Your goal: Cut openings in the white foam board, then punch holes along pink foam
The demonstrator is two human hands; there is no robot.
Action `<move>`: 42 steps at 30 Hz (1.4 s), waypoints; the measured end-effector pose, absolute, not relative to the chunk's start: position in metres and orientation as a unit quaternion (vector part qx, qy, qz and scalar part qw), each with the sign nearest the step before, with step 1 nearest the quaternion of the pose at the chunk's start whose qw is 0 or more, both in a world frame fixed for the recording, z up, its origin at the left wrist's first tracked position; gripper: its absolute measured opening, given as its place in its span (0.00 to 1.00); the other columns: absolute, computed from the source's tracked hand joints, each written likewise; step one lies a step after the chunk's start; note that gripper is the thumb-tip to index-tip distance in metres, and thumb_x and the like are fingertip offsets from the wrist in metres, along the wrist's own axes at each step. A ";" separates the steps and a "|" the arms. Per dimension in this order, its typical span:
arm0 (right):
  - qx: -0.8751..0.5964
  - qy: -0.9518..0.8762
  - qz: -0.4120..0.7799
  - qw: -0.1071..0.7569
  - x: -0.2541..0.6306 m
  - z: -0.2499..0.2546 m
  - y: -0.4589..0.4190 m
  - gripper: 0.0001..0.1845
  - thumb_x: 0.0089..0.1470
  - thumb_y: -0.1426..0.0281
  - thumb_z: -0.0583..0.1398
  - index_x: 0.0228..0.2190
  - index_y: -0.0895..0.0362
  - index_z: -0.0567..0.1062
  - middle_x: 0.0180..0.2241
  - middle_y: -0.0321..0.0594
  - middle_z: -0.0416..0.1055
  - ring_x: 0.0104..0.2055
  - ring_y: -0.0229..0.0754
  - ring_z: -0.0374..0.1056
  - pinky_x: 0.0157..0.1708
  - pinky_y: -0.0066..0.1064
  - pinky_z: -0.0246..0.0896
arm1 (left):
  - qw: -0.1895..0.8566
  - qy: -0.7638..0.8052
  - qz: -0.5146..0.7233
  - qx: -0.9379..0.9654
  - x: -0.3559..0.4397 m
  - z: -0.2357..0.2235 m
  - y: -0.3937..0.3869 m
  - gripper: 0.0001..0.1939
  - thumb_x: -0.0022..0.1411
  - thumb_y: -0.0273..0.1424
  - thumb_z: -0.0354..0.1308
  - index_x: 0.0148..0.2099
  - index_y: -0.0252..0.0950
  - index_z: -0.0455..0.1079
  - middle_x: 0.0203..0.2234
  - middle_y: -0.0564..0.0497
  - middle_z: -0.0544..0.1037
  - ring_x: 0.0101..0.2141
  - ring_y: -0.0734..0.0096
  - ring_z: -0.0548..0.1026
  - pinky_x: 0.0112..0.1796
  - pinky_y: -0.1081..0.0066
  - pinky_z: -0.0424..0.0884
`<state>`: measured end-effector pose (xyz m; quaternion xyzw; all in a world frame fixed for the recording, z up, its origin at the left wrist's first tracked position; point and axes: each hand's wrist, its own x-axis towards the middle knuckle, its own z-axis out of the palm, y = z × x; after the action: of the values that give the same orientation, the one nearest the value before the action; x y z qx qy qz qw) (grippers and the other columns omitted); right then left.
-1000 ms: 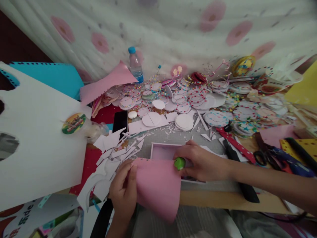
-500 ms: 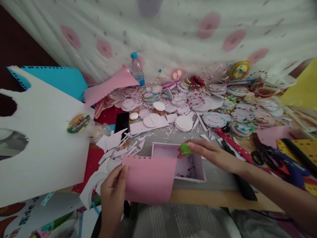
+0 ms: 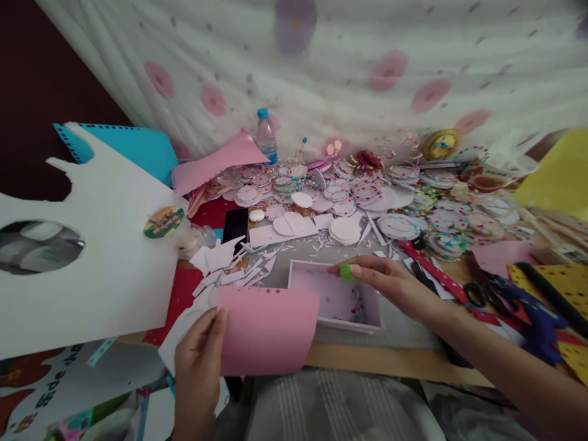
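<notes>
My left hand (image 3: 199, 358) pinches the left edge of a pink paper sheet (image 3: 266, 334). Small shaped holes run along the sheet's top edge. The sheet hangs over the near left corner of a shallow pale box (image 3: 377, 323). Small coloured bits (image 3: 358, 306) lie in the box's right end. Above the box, my right hand (image 3: 383, 282) is closed on a small green paper punch (image 3: 348, 272), held between thumb and fingers. Much of the punch is hidden by the fingers. The punch and the sheet are apart.
White paper scraps (image 3: 248, 272) and a phone (image 3: 235, 226) lie left of the box. Behind are many decorated paper discs (image 3: 365, 187) and a water bottle (image 3: 266, 138). Scissors (image 3: 475, 294) and ribbons lie right. A large white cut-out board (image 3: 124, 263) stands at left.
The pink sheet has moved left with my left hand, uncovering more of the box. My right hand stays over the box with the green punch. The whole view has shifted slightly.
</notes>
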<state>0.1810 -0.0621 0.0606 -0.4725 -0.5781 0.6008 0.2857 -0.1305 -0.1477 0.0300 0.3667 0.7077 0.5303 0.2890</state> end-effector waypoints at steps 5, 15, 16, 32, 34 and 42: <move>-0.465 -0.582 0.590 0.311 0.179 0.064 -0.067 0.19 0.54 0.55 0.60 0.43 0.54 0.76 0.47 0.44 0.74 0.50 0.48 0.68 0.53 0.42 0.59 | 0.292 0.699 0.550 0.352 -0.132 0.033 -0.151 0.21 0.51 0.48 0.63 0.37 0.34 0.76 0.29 0.51 0.77 0.32 0.67 0.73 0.33 0.72 0.69; -0.356 -0.616 0.636 0.298 0.162 0.066 -0.090 0.19 0.49 0.57 0.64 0.40 0.55 0.74 0.43 0.43 0.73 0.47 0.46 0.69 0.49 0.38 0.63 | 0.377 0.658 0.576 0.307 -0.096 0.047 -0.154 0.16 0.56 0.42 0.63 0.39 0.35 0.75 0.30 0.51 0.75 0.32 0.71 0.71 0.30 0.77 0.68; -0.357 -0.617 0.636 0.295 0.162 0.066 -0.091 0.18 0.50 0.57 0.64 0.39 0.55 0.74 0.41 0.42 0.73 0.45 0.45 0.69 0.47 0.37 0.64 | 0.382 0.661 0.564 0.315 -0.094 0.047 -0.155 0.16 0.56 0.42 0.62 0.40 0.35 0.74 0.33 0.50 0.77 0.33 0.70 0.72 0.31 0.76 0.69; -0.377 -0.688 0.554 0.279 0.165 0.080 -0.104 0.11 0.48 0.65 0.65 0.36 0.53 0.75 0.36 0.37 0.73 0.39 0.42 0.69 0.38 0.29 0.65 | 0.299 0.514 0.209 0.777 -0.051 0.111 -0.099 0.05 0.60 0.33 0.59 0.38 0.41 0.75 0.34 0.51 0.79 0.38 0.67 0.75 0.40 0.70 0.69; -0.373 -0.689 0.546 0.297 0.168 0.082 -0.102 0.12 0.50 0.66 0.64 0.38 0.53 0.74 0.38 0.37 0.72 0.40 0.41 0.68 0.41 0.29 0.63 | 0.332 0.520 0.208 0.759 -0.044 0.105 -0.098 0.05 0.61 0.31 0.58 0.33 0.40 0.74 0.28 0.54 0.78 0.32 0.71 0.75 0.35 0.73 0.68; -0.427 -0.739 0.463 0.238 0.182 0.094 -0.090 0.09 0.51 0.64 0.64 0.35 0.54 0.73 0.33 0.36 0.72 0.36 0.40 0.66 0.36 0.30 0.60 | 0.346 0.561 0.273 0.700 -0.039 0.084 -0.110 0.04 0.57 0.29 0.58 0.32 0.38 0.74 0.27 0.54 0.79 0.30 0.72 0.75 0.33 0.76 0.69</move>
<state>0.1823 -0.0896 0.0937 -0.4269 -0.7394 0.4633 0.2376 -0.0390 -0.1102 0.0842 0.7003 0.5612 0.2734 0.3464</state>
